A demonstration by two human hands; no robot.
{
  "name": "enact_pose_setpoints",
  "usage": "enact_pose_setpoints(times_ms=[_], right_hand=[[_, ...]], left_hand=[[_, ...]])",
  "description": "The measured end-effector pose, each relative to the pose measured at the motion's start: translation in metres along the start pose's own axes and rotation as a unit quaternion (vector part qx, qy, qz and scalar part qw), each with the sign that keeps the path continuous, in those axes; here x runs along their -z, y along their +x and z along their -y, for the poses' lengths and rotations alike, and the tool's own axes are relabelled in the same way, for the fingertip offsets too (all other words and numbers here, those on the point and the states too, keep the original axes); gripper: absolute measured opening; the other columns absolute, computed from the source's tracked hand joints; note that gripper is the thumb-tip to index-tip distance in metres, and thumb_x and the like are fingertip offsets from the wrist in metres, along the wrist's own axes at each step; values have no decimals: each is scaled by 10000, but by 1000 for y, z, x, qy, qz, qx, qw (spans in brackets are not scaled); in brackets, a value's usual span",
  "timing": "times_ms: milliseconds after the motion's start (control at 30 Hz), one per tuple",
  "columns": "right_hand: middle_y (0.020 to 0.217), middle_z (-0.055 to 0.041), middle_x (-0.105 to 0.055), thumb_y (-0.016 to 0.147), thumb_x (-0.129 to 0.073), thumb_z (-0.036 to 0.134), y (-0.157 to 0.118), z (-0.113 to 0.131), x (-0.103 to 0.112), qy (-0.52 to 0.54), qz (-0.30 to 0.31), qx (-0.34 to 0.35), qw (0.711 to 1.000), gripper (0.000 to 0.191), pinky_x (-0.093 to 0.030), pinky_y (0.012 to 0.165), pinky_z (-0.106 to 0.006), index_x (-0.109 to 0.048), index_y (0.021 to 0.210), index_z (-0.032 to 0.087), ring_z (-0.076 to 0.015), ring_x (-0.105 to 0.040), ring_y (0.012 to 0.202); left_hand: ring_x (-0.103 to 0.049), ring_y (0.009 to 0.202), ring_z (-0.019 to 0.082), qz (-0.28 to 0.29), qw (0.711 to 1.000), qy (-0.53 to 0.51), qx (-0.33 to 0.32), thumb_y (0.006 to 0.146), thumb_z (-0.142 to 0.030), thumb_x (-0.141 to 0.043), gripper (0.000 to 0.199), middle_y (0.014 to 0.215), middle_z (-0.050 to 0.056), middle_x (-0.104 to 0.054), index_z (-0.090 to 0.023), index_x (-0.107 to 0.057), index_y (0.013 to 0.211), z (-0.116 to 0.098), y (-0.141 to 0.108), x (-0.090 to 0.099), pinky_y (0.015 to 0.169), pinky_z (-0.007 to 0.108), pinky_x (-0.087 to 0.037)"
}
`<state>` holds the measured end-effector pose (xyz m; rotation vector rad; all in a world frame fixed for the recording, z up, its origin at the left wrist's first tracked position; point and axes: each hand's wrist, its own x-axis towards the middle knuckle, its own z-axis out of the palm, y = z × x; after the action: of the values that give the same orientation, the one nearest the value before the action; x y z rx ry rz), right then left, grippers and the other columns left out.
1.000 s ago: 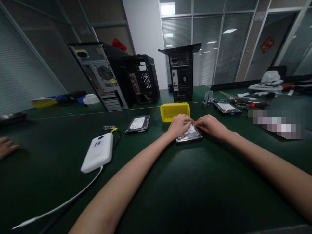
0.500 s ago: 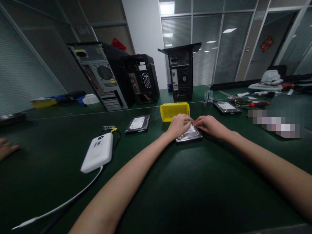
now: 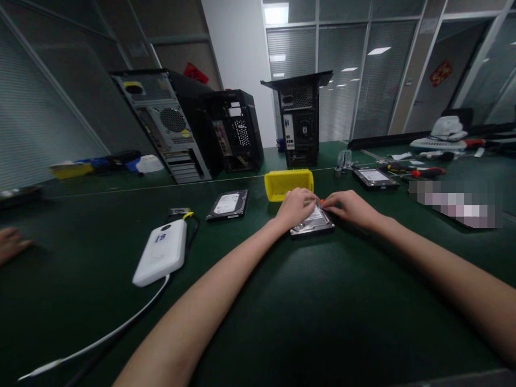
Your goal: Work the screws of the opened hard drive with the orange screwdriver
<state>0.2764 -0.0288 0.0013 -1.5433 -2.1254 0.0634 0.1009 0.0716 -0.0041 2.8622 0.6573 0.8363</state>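
A silver hard drive [image 3: 313,223] lies flat on the green table before me. My left hand [image 3: 295,207] rests over its far left part, fingers curled onto it. At its far right corner, my right hand [image 3: 346,207] has thumb and fingertips pinched together. A small orange tip [image 3: 322,201] shows between the two hands; the rest of that item is hidden by my fingers. Right behind my left hand stands a yellow plastic bin [image 3: 288,183], its open side towards me.
A second hard drive [image 3: 228,205] lies left, a third [image 3: 374,177] right, near a red-handled tool [image 3: 429,172]. A white power bank [image 3: 161,252] trails a cable. Computer cases [image 3: 300,121] stand behind. Another person's hand [image 3: 12,244] is at the left edge.
Both hands stay in almost the same place on the hard drive. My right fingers have shifted very slightly; the other person's hand at the left edge has moved a little.
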Motion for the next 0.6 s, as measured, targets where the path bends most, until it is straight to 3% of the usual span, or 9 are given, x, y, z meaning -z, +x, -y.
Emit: enact_pose_setpoints(times_ms=[167,600], right_hand=[[1058,-71,-708,877,-521,248,-2,4,4,-18,-4,-10,1000,268,-492,891,-334,-731,1035,193,-213,-657,964],[1092,-50,-696,871,-491,189,-3,1,2,-130,9,39,991,309,-465,885,-370,-725,1068,227,-228,-620,1010]], left_hand=[[-595,987,220,-2,1000,4,-7,869,-230,-533,227,1044,21,-708,-230,-730,982,1,0,0,872,361,-454],[-582,973,227,8,998,46,-44,882,-221,-525,224,1025,40,-702,-210,-725,980,-7,0,7,822,366,-413]])
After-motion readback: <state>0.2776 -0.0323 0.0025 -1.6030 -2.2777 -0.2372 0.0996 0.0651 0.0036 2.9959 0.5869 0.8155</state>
